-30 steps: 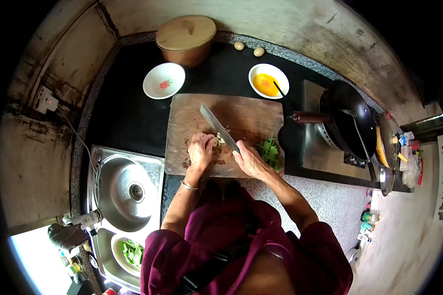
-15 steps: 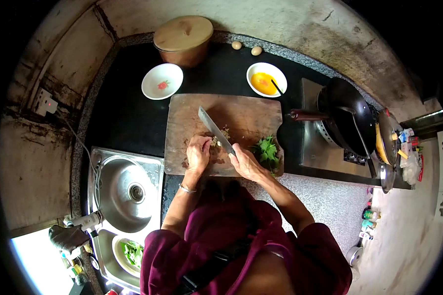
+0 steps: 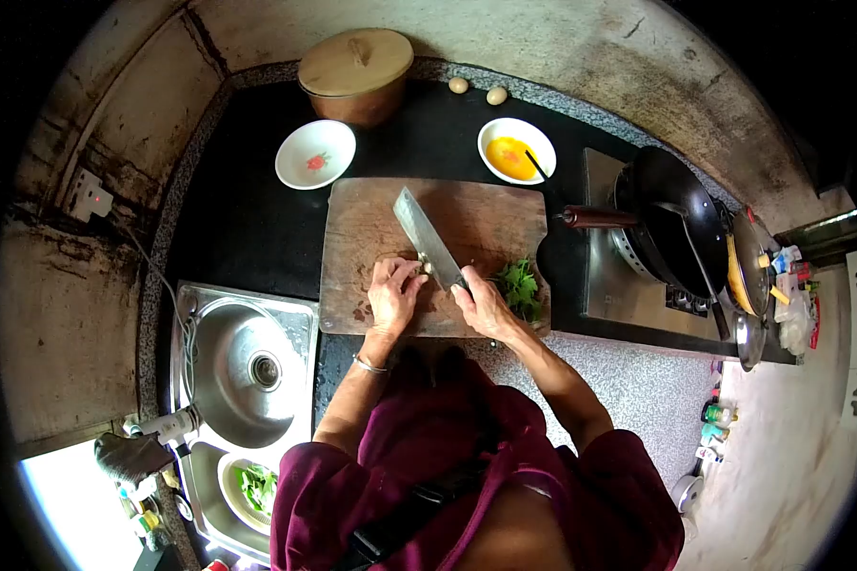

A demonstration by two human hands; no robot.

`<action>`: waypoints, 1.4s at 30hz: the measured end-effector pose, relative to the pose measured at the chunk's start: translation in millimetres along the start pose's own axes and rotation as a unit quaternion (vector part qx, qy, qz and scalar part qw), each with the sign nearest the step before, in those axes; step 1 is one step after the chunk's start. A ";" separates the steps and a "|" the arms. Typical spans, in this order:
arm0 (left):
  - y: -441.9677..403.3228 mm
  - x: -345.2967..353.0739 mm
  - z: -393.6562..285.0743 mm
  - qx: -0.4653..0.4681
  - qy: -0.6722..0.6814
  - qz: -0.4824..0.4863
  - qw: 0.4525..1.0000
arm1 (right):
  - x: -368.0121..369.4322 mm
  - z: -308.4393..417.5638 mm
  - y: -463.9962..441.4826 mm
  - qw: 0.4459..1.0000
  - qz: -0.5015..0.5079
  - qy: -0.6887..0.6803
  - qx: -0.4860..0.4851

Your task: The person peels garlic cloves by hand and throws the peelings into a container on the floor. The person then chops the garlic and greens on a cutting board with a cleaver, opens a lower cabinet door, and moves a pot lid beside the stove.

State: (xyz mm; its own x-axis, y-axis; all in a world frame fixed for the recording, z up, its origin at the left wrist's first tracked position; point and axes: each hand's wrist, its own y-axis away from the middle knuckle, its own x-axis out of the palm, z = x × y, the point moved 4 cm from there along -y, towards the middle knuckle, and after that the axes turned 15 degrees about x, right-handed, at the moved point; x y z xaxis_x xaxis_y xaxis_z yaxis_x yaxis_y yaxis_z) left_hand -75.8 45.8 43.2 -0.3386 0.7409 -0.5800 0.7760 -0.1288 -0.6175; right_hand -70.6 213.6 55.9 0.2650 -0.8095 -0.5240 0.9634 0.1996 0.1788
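Knife (image 3: 427, 235) shifted rightward, in right hand (image 3: 484, 306), green container (image 3: 717, 415) illegibly small

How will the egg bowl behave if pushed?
The white bowl probably slides rather than tips, looking wide and shallow. The yellow egg mix may slosh, since it looks liquid. The dark stick could shift: it leans over the rim.

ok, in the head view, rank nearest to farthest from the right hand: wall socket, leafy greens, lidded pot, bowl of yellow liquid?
From the right hand:
1. Leafy greens: just to its right, on the board.
2. Bowl of yellow liquid: beyond the board.
3. Lidded pot: back left.
4. Wall socket: left wall.
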 end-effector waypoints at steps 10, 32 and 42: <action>-9.7 11.5 7.1 0.015 0.007 -0.015 1.000 | -4.4 -4.8 19.6 0.951 0.104 -0.250 0.147; -8.0 -2.5 -6.9 0.136 -0.176 0.158 0.962 | 1.2 -8.6 42.4 0.846 0.102 -0.493 0.175; -17.8 15.7 26.2 -0.365 0.408 0.073 0.833 | 19.1 -11.9 46.7 0.737 0.174 -0.637 0.142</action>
State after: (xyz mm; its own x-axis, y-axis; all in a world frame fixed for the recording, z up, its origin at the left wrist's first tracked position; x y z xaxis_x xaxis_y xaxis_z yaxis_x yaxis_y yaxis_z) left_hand -108.8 42.5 31.2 0.0320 0.9925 0.1183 0.9951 -0.0427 0.0892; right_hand -20.1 214.1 44.4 0.0676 -0.6336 0.7707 0.7510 0.5409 0.3788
